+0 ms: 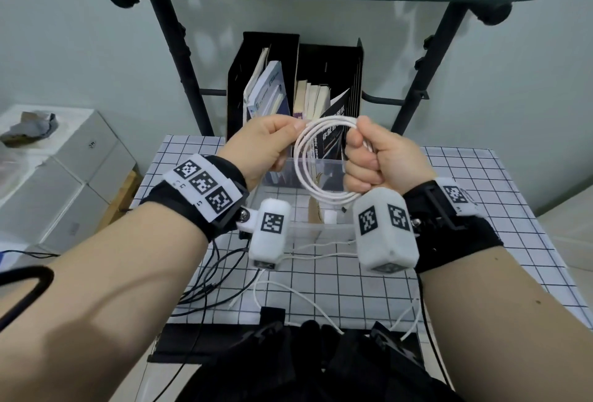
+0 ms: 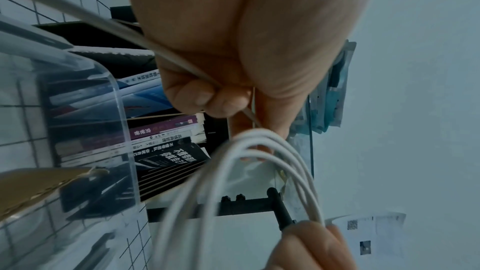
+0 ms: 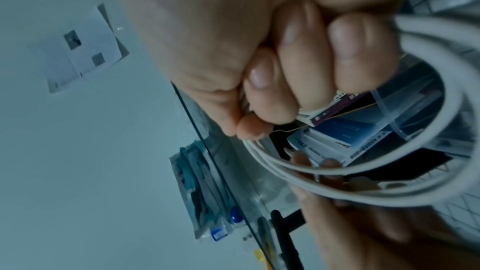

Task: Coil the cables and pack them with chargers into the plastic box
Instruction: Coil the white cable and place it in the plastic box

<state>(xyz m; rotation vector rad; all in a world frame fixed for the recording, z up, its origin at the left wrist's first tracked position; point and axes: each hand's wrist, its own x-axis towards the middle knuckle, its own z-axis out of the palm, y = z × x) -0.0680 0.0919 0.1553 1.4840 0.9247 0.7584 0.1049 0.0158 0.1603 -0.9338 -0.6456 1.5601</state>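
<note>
Both hands on white cable (coiled)

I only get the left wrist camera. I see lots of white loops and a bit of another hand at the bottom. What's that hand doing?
Observer: The right hand is a fist around one side of the white cable coil. The left hand pinches the top.
Operator: Is the coil inside the box?
Observer: No. It is held up in the air, not in the plastic box.
Operator: Are there more cables to do?
Observer: Yes. Black cables and a white strand lie on the checked table. I cannot tell whether that strand is a separate cable.
</note>
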